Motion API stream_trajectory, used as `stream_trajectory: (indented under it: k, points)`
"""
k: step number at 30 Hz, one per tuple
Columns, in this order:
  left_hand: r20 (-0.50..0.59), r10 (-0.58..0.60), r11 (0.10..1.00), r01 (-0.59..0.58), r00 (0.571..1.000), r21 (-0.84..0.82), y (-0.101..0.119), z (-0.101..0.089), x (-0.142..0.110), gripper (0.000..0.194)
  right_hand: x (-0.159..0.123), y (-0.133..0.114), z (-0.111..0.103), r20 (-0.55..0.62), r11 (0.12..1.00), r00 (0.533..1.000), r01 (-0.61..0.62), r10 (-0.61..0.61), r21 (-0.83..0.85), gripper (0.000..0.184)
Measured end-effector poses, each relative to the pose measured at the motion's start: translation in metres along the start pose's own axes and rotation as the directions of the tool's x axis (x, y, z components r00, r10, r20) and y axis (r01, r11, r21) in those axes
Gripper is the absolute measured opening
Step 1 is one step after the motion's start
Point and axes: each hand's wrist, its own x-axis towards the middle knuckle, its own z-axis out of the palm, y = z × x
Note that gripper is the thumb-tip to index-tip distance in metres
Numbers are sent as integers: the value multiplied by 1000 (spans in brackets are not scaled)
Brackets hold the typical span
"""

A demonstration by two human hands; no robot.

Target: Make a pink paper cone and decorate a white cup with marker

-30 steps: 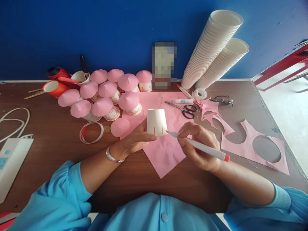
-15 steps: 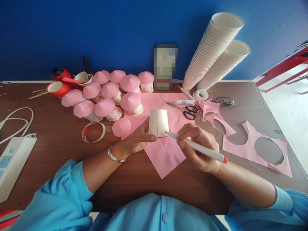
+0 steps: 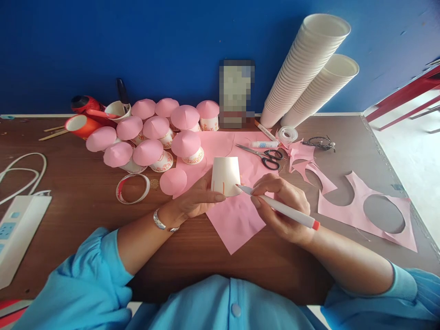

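"White paper, that cup point(image 3: 227, 172): which way does it point on your feed?"

"Base up, mouth down, its long axis close to upright. I have it in my left hand point(image 3: 197, 197), over the pink sheet point(image 3: 235, 229) on the counter point(image 3: 165, 270). Those fingers are clamped on it, thumb along the lower edge. Short orange strokes point(image 3: 223, 188) stand near the mouth."

"And your right hand point(image 3: 287, 206)?"

"Fingers pinched round the pen point(image 3: 283, 209). Its long axis slants across my view, tip up and to the left at the cup's lower right side, red end down and to the right. I can't tell whether the tip is touching."

"What's around?"

"Scissors point(image 3: 264, 156) lie open beyond the cup, on the pink sheet. Cups with pink cones point(image 3: 185, 118) cluster to the far left, and two leaning cup stacks point(image 3: 302, 68) stand by the blue wall point(image 3: 172, 50)."
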Motion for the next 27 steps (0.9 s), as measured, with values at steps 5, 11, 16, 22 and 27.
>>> stream_trajectory:
  k: [5,11,16,22,27]
  points:
    - [-11,-9,1000,9,1000,12,7,6,-3,56,0,1,0,8,1000,1000,-4,4,-17,14]
    - [-30,-29,999,30,999,41,13,12,-6,56,-1,1,1,10,1000,1000,4,-4,-24,15]
    - [-21,-15,998,17,1000,67,11,12,-4,51,-1,2,2,9,1000,1000,9,-9,-27,15]
    - [-25,-13,998,14,1000,58,12,12,-4,57,-2,4,3,3,999,1000,16,-16,-33,15]
    - [-44,-30,997,33,999,64,19,19,-8,52,-2,4,3,2,1000,1000,11,-11,-29,15]
